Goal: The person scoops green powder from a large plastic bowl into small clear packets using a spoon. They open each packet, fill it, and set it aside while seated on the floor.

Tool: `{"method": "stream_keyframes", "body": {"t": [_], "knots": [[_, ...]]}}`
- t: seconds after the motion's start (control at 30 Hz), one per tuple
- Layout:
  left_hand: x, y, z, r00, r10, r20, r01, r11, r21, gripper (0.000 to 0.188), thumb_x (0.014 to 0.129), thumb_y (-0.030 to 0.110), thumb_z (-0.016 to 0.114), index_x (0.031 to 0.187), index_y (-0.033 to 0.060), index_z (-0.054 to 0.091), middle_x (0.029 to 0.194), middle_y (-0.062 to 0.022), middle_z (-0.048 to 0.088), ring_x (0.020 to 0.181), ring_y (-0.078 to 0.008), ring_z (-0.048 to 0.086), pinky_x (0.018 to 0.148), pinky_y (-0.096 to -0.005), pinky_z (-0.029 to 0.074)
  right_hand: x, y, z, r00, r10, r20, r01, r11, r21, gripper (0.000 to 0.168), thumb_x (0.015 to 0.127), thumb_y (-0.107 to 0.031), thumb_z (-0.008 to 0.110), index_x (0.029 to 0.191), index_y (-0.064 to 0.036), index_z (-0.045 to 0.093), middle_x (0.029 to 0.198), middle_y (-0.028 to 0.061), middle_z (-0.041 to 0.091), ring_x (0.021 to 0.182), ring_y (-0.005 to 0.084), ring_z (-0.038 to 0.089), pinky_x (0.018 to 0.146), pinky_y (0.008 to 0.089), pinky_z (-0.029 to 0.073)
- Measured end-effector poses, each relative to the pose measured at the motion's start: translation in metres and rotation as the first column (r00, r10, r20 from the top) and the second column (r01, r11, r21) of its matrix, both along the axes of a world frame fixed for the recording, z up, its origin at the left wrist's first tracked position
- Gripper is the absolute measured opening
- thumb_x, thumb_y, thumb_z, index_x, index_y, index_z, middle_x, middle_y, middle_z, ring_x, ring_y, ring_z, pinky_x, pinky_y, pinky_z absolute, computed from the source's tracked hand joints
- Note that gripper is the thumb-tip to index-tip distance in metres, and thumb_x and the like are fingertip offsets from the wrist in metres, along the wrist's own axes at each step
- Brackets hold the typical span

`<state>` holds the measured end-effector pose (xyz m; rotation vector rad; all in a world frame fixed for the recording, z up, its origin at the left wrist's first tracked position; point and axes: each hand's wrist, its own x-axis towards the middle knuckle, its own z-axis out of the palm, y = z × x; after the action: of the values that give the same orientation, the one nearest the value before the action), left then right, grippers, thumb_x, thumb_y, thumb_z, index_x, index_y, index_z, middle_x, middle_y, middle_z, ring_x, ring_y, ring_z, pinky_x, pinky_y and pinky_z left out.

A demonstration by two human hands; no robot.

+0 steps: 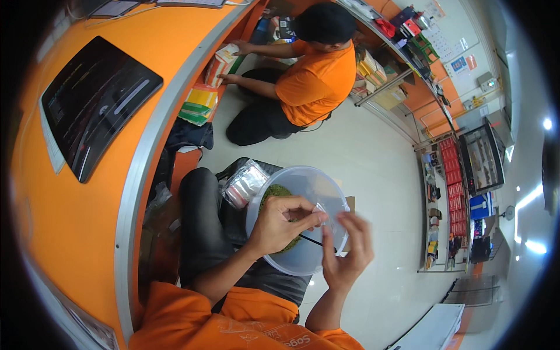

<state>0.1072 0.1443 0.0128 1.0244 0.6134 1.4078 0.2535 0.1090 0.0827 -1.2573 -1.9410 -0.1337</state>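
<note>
Over a translucent plastic tub [302, 173], my left hand [280, 223] pinches a small clear plastic bag [323, 212] between thumb and fingertips. My right hand [350, 245] is just to its right, blurred, its thumb and fingers parted close to the bag; whether they touch it cannot be told. Green, crumbly dried material [275, 191] lies in the tub, partly hidden by my left hand. A thin black handle [311, 240] slants across the tub beneath my hands. A pack of clear plastic bags [245, 183] lies against the tub's upper left, by my leg.
An orange counter [144, 39] with a metal edge and a dark-screened monitor [100, 105] stands at left. Ahead, a person in an orange shirt [321, 78] kneels, holding a stack of cartons [221, 63]. Loaded shelves [453, 192] stand at far right.
</note>
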Motion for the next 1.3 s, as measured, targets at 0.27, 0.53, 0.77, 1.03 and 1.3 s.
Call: {"method": "stream_keyframes", "body": {"t": [0.27, 0.53, 0.77, 1.03, 1.3], "knots": [[0.003, -0.001, 0.010, 0.964, 0.189, -0.189, -0.156, 0.972, 0.176, 0.018, 0.089, 0.006, 0.083, 0.082, -0.0024, 0.070, 0.082, -0.0055, 0.068, 0.074, -0.0100, 0.065, 0.067, -0.0256, 0.053, 0.002, -0.004, -0.005, 0.996, 0.017, -0.088, -0.036, 0.975, -0.219, 0.031, 0.081, 0.003, 0.084, 0.109, 0.000, 0.073, 0.102, 0.0153, 0.076, 0.080, 0.0243, 0.075, 0.072, 0.0324, 0.060], [0.004, -0.003, 0.011, 0.884, 0.345, -0.317, -0.234, 0.911, 0.338, 0.023, 0.081, 0.008, 0.089, 0.076, -0.0005, 0.068, 0.074, -0.0063, 0.065, 0.064, -0.0135, 0.061, 0.059, -0.0277, 0.048, 0.014, -0.007, -0.003, 0.945, -0.017, -0.327, -0.133, 0.892, -0.431, 0.023, 0.083, 0.004, 0.081, 0.106, 0.002, 0.078, 0.098, 0.0136, 0.077, 0.081, 0.0189, 0.073, 0.075, 0.0295, 0.057], [0.004, -0.002, 0.011, 0.836, 0.412, -0.361, -0.226, 0.860, 0.458, 0.027, 0.078, 0.011, 0.092, 0.072, 0.0003, 0.067, 0.073, -0.0058, 0.064, 0.064, -0.0151, 0.060, 0.055, -0.0304, 0.047, 0.019, -0.003, -0.009, 0.954, 0.000, -0.299, -0.130, 0.902, -0.413, 0.011, 0.090, 0.005, 0.073, 0.101, 0.004, 0.075, 0.091, 0.0129, 0.074, 0.076, 0.0199, 0.070, 0.071, 0.0293, 0.054], [0.009, -0.006, 0.012, 0.825, 0.338, -0.454, -0.136, 0.897, 0.421, 0.022, 0.087, 0.016, 0.085, 0.089, 0.0005, 0.069, 0.079, -0.0077, 0.066, 0.066, -0.0194, 0.063, 0.060, -0.0320, 0.052, 0.010, -0.001, -0.011, 0.983, -0.035, -0.180, -0.029, 0.941, -0.338, 0.004, 0.091, 0.005, 0.070, 0.092, 0.003, 0.067, 0.080, 0.0116, 0.067, 0.064, 0.0211, 0.063, 0.060, 0.0317, 0.049], [0.005, -0.002, 0.005, 0.670, 0.523, -0.528, -0.077, 0.755, 0.651, 0.009, 0.090, 0.006, 0.072, 0.088, -0.0005, 0.067, 0.079, -0.0105, 0.066, 0.071, -0.0254, 0.070, 0.065, -0.0363, 0.058, 0.014, -0.001, -0.016, 0.987, -0.060, -0.147, 0.015, 0.958, -0.286, 0.006, 0.090, 0.006, 0.070, 0.088, 0.002, 0.067, 0.078, 0.0112, 0.066, 0.062, 0.0204, 0.062, 0.057, 0.0317, 0.047]]}}
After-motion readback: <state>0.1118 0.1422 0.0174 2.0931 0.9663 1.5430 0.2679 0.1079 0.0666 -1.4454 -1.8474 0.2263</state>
